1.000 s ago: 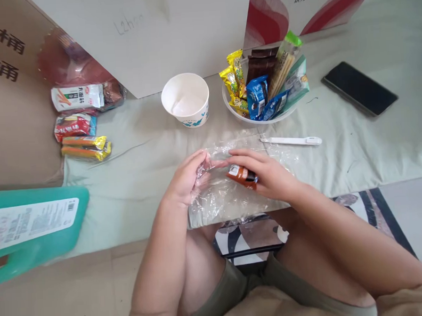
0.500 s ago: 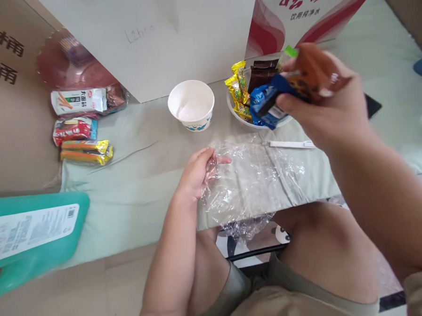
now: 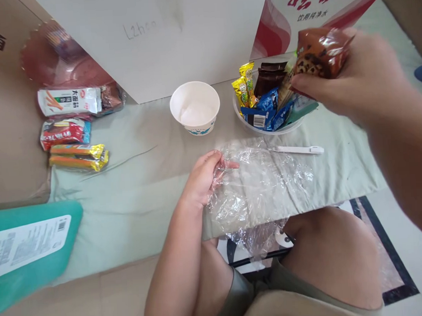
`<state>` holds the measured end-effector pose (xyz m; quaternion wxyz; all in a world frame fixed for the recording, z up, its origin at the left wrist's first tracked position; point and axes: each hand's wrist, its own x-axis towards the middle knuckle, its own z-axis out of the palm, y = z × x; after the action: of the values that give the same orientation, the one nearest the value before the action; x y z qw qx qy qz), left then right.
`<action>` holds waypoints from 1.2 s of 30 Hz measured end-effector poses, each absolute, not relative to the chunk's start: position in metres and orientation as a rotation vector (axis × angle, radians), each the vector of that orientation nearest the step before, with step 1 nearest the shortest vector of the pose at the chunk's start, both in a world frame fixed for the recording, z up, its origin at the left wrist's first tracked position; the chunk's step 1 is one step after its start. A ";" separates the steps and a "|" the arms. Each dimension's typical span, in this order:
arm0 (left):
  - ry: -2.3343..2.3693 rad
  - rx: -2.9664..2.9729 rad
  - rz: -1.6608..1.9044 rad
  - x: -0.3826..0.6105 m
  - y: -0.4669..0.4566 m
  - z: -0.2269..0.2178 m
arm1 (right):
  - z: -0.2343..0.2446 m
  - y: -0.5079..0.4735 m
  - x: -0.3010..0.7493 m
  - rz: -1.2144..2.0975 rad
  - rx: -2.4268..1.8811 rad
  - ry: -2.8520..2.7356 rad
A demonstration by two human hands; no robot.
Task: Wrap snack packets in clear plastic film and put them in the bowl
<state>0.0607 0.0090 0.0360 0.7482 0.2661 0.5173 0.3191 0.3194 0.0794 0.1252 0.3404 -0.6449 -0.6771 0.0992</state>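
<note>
My right hand [image 3: 355,70] grips a brown cookie packet [image 3: 320,53] above the right rim of a clear plastic bowl [image 3: 262,128]. Yellow candy packets [image 3: 242,88], dark brown packets [image 3: 268,79] and blue packets [image 3: 260,117] fill that bowl. Lower down, my left hand [image 3: 208,174] is closed on the left side of a crumpled clear plastic bag [image 3: 258,179], its index finger stretched to the right. The bag spreads over the cloth and hangs past the front edge. A white paper cup [image 3: 196,109] stands just beyond my left hand.
A white utility knife [image 3: 297,149] lies below the bowl. Snack packets [image 3: 70,101] sit at the left, near a green cutting board [image 3: 35,247]. A white box [image 3: 162,42] and a red-and-white carton [image 3: 281,22] stand behind. Greenish cloth [image 3: 128,195] covers the surface.
My right hand has moved up and right with the brown packet. The blue packet that was by its fingers now lies in the bowl. My left hand keeps its hold on the bag.
</note>
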 end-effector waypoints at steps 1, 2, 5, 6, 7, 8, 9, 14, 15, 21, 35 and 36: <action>1.133 0.589 0.694 0.061 0.009 0.036 | 0.129 0.083 0.321 0.283 -1.781 -1.783; 1.136 0.595 0.686 0.062 0.009 0.036 | 0.133 0.087 0.321 0.289 -1.882 -1.806; 1.139 0.606 0.672 0.064 0.008 0.034 | 0.141 0.102 0.318 0.182 -2.082 -1.875; 1.137 0.608 0.672 0.064 0.008 0.034 | 0.140 0.108 0.319 0.119 -2.123 -1.918; 1.135 0.610 0.674 0.065 0.008 0.033 | 0.139 0.113 0.321 0.052 -2.135 -1.981; 1.134 0.613 0.675 0.065 0.008 0.032 | 0.136 0.117 0.323 -0.012 -2.102 -2.060; 1.135 0.616 0.674 0.066 0.008 0.031 | 0.134 0.120 0.326 -0.066 -2.030 -2.144; 1.143 0.626 0.658 0.066 0.010 0.031 | 0.130 0.124 0.324 -0.177 -2.001 -2.351; 1.140 0.629 0.655 0.066 0.010 0.032 | 0.131 0.123 0.320 -0.155 -2.082 -2.367; 1.105 0.705 0.614 0.065 0.010 0.038 | 0.135 0.124 0.291 -0.141 -2.187 -2.633; 0.933 1.168 0.402 0.025 0.009 0.039 | 0.036 -0.042 0.310 0.641 -1.457 -2.045; 0.933 1.193 0.397 0.021 0.008 0.039 | 0.029 -0.044 0.310 0.659 -1.496 -1.941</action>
<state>0.0214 0.0080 0.0392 0.7090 0.5373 0.4202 0.1791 0.3104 -0.0441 0.0288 0.2971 -0.5629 -0.7303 0.2480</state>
